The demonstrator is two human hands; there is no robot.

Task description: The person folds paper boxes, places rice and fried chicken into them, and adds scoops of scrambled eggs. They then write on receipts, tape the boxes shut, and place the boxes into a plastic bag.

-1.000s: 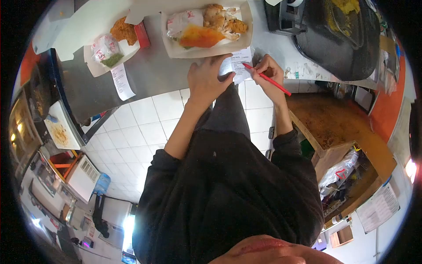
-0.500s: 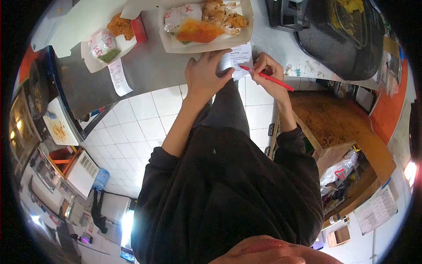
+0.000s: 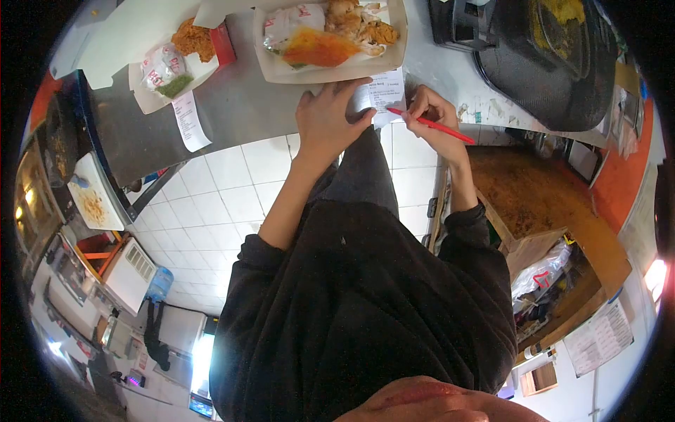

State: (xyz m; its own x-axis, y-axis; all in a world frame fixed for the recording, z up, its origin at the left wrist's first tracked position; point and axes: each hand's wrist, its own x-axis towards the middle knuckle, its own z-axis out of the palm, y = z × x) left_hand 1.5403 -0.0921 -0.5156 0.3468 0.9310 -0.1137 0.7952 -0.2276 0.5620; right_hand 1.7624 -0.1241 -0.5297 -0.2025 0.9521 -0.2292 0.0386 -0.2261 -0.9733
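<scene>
My right hand (image 3: 434, 121) is closed round a red pen (image 3: 444, 129), whose tip rests at or just above a printed receipt (image 3: 387, 90). Thumb and fingers of my left hand (image 3: 329, 118) hold the left side of that receipt at the counter's front edge; some fingertips are hidden. Right behind the receipt stands an open food box (image 3: 330, 75) with a paper-wrapped bundle (image 3: 295, 27), pieces of fried chicken (image 3: 357, 27) and an orange-red sauce packet (image 3: 318, 49).
Farther left on the metal counter (image 3: 246, 91) is a second open box (image 3: 143, 98) with fried chicken (image 3: 193, 41), a wrapped bundle (image 3: 163, 65) and another receipt (image 3: 190, 125) hanging from it. A black mesh basket (image 3: 541, 91) stands right. Below it is a wooden cabinet (image 3: 534, 246).
The pen and my right hand have shifted slightly to the right and toward me. My left hand stays in place on the receipt.
</scene>
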